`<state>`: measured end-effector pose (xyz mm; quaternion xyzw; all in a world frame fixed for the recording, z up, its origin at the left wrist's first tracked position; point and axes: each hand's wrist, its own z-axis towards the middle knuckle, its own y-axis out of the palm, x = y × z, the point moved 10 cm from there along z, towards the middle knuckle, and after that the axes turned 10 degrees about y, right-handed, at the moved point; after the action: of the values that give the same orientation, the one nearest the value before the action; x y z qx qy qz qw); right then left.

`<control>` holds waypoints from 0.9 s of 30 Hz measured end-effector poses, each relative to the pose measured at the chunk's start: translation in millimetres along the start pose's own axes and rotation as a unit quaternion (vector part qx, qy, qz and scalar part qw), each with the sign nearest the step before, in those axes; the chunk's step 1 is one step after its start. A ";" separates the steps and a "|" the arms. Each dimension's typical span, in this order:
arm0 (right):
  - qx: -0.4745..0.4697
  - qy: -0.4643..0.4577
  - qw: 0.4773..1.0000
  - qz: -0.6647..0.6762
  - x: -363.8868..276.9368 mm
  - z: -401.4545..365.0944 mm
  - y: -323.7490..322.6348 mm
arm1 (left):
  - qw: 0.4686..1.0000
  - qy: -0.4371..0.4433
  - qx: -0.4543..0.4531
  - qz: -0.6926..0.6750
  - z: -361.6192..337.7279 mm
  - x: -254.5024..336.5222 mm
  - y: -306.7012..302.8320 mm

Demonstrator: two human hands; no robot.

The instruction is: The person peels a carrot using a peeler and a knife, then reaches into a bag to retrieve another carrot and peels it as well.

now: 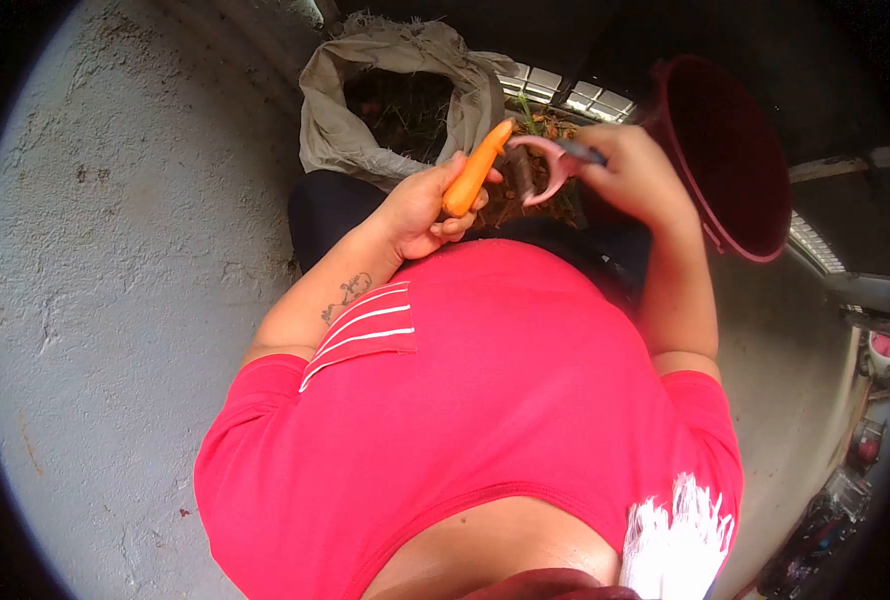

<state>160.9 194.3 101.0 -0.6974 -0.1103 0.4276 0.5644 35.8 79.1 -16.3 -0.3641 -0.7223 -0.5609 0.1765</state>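
Note:
In the head view, an orange carrot (477, 170) lies tilted in my left hand (427, 208), its narrow end pointing up and to the right. My fingers are wrapped round its thick lower end. To the right, my right hand (637, 172) is closed on the dark handle of a pink Y-shaped peeler (555, 165). The peeler's head faces the carrot, with a small gap between them. Beneath both tools, a heap of peelings (555, 208) shows orange and brown bits with some green leaves.
An open woven sack (325, 110) with dark, grassy contents stands beyond my left hand. A large dark red bucket (685, 120) is close to my right forearm, its mouth facing me. A rough grey wall (135, 250) rises at left. Assorted items lie at the far right edge.

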 end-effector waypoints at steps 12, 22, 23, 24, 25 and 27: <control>-0.011 -0.106 0.991 -0.079 -63.4 -2.7 16.0 | 1.000 -0.007 0.010 -0.008 -6.5 -1.5 5.0; 0.027 -0.065 0.995 -0.076 -6.7 23.1 -15.9 | 0.998 -0.017 -0.051 -0.009 -20.7 8.1 21.2; 0.039 -0.039 0.995 -0.079 6.5 28.6 -19.2 | 0.998 -0.017 -0.063 -0.021 -20.6 8.4 20.7; 0.051 -0.012 0.995 -0.083 18.7 31.0 -24.0 | 0.996 -0.017 -0.076 -0.032 -19.9 9.0 21.4; 0.054 0.029 0.994 -0.094 31.3 31.5 -26.7 | 0.995 -0.021 -0.085 -0.042 -20.5 9.4 21.4; 0.058 0.108 0.986 -0.116 55.2 31.1 -31.8 | 0.992 -0.027 -0.103 -0.062 -21.6 11.5 21.9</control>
<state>182.6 261.7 103.1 -0.6879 -0.1033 0.2873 0.6585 40.6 64.9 12.9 -0.3496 -0.6865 -0.6321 0.0831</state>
